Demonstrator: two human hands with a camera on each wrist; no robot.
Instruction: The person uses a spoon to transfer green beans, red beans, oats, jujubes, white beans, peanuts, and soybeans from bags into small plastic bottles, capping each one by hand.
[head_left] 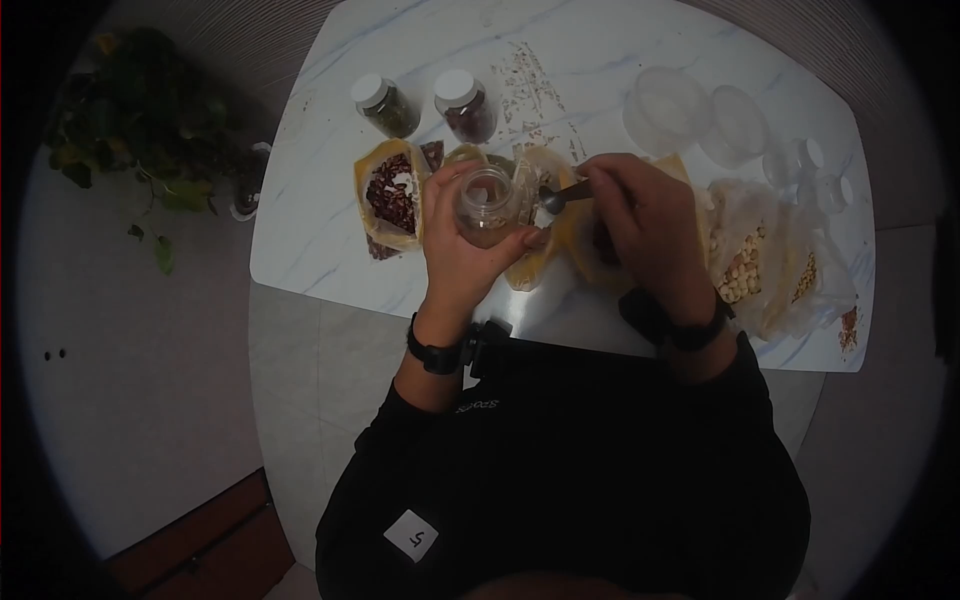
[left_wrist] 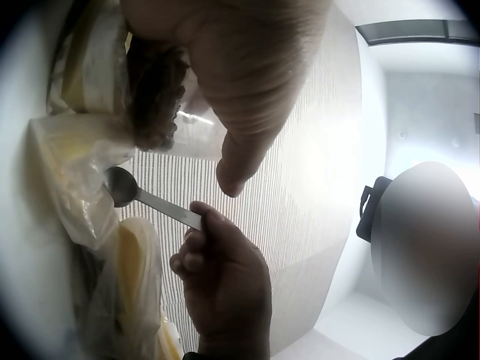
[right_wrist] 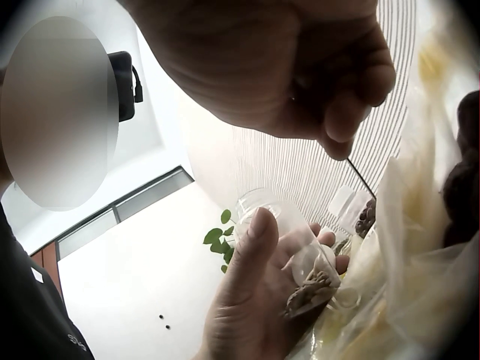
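Note:
My left hand [head_left: 452,262] grips a clear, lidless jar [head_left: 487,200] with its mouth facing up toward the head camera. Brown pieces [right_wrist: 313,291] lie low inside the jar in the right wrist view. Between thumb and fingers of my right hand [head_left: 655,225] is the handle of a metal measuring spoon [left_wrist: 121,187]. Its round bowl is just right of the jar, over an open plastic bag [head_left: 528,272] with a yellow lining. What the bowl carries is too dark to make out. Another yellow-lined bag [head_left: 590,262] with dark contents lies beneath the right hand.
Left of the jar is an open bag of dark red beans [head_left: 392,195]. Two white-lidded filled jars [head_left: 388,108] [head_left: 466,108] stand behind. Bags of pale nuts [head_left: 742,275] and yellow grains [head_left: 805,280] lie at right, below clear empty containers [head_left: 668,108]. Crumbs [head_left: 848,328] dot the table's right edge.

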